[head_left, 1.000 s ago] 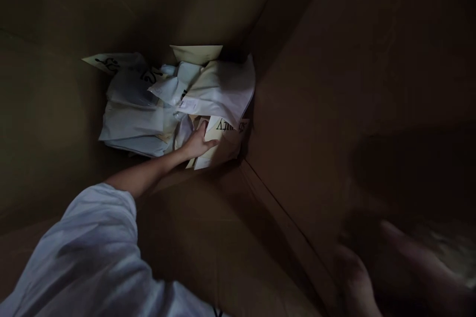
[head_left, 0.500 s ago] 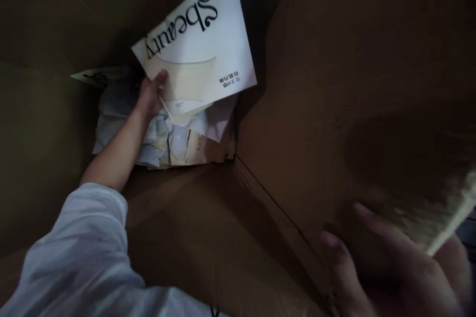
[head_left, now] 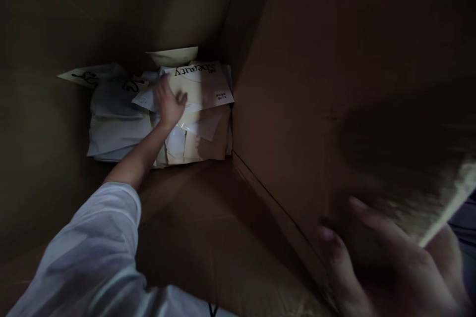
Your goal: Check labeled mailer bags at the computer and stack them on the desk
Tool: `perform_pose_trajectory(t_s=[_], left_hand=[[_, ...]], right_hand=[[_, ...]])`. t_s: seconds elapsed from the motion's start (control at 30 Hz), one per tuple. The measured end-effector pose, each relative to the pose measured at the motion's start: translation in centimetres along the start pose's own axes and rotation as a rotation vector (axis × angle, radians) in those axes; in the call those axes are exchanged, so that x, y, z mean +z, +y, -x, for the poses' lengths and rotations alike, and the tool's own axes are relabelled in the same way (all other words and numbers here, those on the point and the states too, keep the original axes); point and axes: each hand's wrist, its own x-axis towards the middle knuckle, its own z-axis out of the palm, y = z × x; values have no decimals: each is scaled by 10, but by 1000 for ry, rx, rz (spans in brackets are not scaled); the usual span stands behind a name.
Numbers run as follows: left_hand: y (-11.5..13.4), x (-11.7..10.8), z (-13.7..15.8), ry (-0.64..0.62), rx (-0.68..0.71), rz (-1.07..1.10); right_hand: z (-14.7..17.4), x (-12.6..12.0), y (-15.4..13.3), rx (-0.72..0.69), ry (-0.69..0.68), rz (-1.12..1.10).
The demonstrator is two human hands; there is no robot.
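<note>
Deep inside a large cardboard box (head_left: 208,218), my left hand (head_left: 170,101) lies over a flat white and beige package (head_left: 206,84) printed with "Sbeauty". Its fingers are apart and the thumb sticks out to the right. The package rests on a pile of white bags and thin packs, its lettering upside down to me. At the lower right my right hand (head_left: 405,270) grips the rough top edge of the box wall (head_left: 446,213), the fingers inside and the rest over the rim.
White plastic bags (head_left: 115,133) fill the left part of the pile. A beige card (head_left: 178,54) stands up behind it, and a printed corner (head_left: 80,75) juts out at the far left. Tall brown walls (head_left: 290,84) enclose the space, which is dim.
The "Sbeauty" package went from raised and tilted in my left hand to down on the pile, and that hand let go of it. My right hand stayed at the box edge.
</note>
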Motion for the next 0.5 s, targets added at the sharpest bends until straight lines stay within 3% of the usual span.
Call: perform_pose_trajectory(t_s=[0.13,0.2,0.27,0.37,0.43,0.5], left_hand=[[41,20,91,-696,420,-343],[45,39,129,-852,455,-377],[39,51,149,-891,422,-402],[32,48,148,-906,406,-412],[39,29,134,-900,434,-376],[54,-5,111,-857,463,-342]], right_hand=[[-6,0,-5,-36,42,-49],[-8,-1,-8,-48,38,-47],[-8,-3,-12,-35,23,-47],[-8,-4,-19,47,4,-39],[-8,-4,-21,54,-9,-54],[-9,-4,-20,2,-17,-87]])
